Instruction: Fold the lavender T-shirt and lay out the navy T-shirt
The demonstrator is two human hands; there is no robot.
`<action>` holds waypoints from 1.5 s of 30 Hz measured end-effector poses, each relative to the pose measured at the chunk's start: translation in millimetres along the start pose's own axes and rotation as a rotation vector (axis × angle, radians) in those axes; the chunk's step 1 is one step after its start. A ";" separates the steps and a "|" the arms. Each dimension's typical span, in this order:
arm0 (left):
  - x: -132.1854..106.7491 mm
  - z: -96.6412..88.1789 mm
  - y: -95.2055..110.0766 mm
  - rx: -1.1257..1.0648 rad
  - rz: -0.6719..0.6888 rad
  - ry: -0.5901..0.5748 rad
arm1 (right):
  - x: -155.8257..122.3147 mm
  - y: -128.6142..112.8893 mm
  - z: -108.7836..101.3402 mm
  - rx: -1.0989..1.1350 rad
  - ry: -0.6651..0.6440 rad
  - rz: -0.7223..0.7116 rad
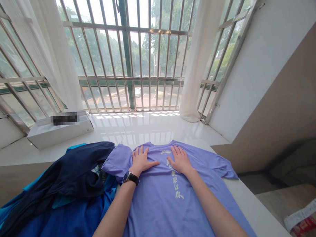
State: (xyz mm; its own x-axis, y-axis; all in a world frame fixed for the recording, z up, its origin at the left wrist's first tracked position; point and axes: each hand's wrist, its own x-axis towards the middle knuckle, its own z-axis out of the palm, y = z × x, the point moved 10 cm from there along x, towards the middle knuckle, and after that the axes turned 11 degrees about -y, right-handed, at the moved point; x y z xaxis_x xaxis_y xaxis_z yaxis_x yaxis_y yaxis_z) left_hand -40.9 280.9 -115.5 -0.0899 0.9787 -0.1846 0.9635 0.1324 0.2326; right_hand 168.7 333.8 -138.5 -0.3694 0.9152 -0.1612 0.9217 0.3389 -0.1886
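On the white ledge (148, 129) beneath a barred window, we have a lilac T-shirt (161, 204) lying flat, its collar pointing away from us and its lower part running out of view at the bottom edge. Both of our hands rest on its chest, palms down. Our left hand (141, 161), with a black wristwatch (130, 178) on the wrist, has its fingers spread, the thumb reaching toward the shirt's centre. Our right hand (179, 160) has its fingers spread too, and neither hand pinches any fabric. Between and below them, a small pale logo (165, 152) and a column of pale printed characters (175, 178) run down the shirt.

The sleeve at our left (118, 161) is folded up just beside our left hand, while the sleeve at our right (225, 169) lies out flat. A navy garment (71, 173) touches the folded sleeve and sits bunched on a bright blue garment (60, 218). Farther along the ledge, at the left, stands a white box (60, 132) with a blurred patch on top. Sheer white curtains (197, 61) hang at the window, and a red-and-white package (305, 215) shows low at the right, below the ledge.
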 end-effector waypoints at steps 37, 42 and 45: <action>-19.2 3.6 8.8 0.073 0.031 0.054 | -50.9 28.4 -16.8 -0.046 0.018 0.091; -51.5 -10.3 46.3 0.137 0.095 0.084 | -71.0 48.6 1.9 -0.027 -0.015 0.191; -93.0 -2.8 86.0 0.134 0.314 0.023 | -69.4 46.1 3.7 -0.024 -0.019 0.199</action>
State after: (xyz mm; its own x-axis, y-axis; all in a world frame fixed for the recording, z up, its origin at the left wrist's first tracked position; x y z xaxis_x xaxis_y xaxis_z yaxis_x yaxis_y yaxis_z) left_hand 49.6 201.7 -75.7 0.2121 0.9720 -0.1015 0.9695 -0.1962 0.1468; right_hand 236.4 285.1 -139.6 -0.1818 0.9604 -0.2111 0.9793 0.1573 -0.1278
